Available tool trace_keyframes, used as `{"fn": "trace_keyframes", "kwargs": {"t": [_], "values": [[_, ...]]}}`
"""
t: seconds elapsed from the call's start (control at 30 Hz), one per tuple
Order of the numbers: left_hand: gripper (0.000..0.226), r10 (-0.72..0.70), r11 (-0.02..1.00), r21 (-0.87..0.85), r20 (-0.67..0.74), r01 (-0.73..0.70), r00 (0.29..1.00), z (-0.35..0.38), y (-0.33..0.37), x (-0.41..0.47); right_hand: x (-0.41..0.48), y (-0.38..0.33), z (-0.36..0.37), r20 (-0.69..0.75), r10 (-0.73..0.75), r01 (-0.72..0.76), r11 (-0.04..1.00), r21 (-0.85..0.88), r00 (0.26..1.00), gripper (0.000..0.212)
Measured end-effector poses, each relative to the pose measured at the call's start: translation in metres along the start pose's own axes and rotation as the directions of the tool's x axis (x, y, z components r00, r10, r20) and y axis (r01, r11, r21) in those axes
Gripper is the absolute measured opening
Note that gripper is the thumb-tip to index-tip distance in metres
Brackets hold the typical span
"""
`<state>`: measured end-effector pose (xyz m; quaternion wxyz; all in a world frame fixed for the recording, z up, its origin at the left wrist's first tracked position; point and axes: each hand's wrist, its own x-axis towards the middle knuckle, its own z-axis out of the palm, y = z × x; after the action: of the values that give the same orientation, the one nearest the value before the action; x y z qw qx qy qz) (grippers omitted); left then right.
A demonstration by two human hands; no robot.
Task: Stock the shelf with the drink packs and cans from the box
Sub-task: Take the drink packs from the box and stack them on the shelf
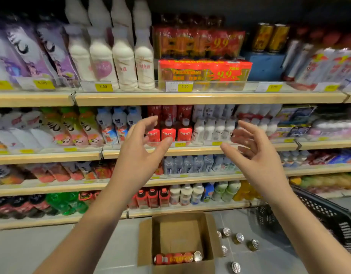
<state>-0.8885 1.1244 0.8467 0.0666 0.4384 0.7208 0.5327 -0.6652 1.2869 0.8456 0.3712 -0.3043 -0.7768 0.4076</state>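
Left hand (140, 149) and right hand (255, 155), both empty with fingers spread, raised before the shelf (190, 98); box (178, 240) on the floor below.

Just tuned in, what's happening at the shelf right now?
A person is stocking drinks. Both hands, left and right, are open and empty, raised before the shelf. Two red packs sit stacked on the top shelf. The box on the floor holds one more pack; loose cans stand beside it.
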Motion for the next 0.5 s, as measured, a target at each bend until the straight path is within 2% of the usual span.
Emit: {"fn": "trace_keyframes", "kwargs": {"t": [0.27, 0.37, 0.5], "values": [[0.062, -0.242, 0.97, 0.043, 0.13, 0.239, 0.961, 0.055, -0.112, -0.077, -0.069, 0.115, 0.044, 0.13, 0.24, -0.229, 0.969, -0.094, 0.962, 0.076], [0.062, -0.386, 0.922, 0.091, 0.165, 0.376, 0.907, 0.086, -0.171, -0.111, -0.094, 0.177, 0.068, 0.18, 0.322, -0.288, 0.938, -0.191, 0.93, 0.074], [0.059, -0.517, 0.855, 0.179, 0.21, 0.487, 0.83, 0.136, -0.268, -0.165, -0.132, 0.277, 0.11, 0.252, 0.407, -0.346, 0.904, -0.253, 0.878, 0.073]]}}
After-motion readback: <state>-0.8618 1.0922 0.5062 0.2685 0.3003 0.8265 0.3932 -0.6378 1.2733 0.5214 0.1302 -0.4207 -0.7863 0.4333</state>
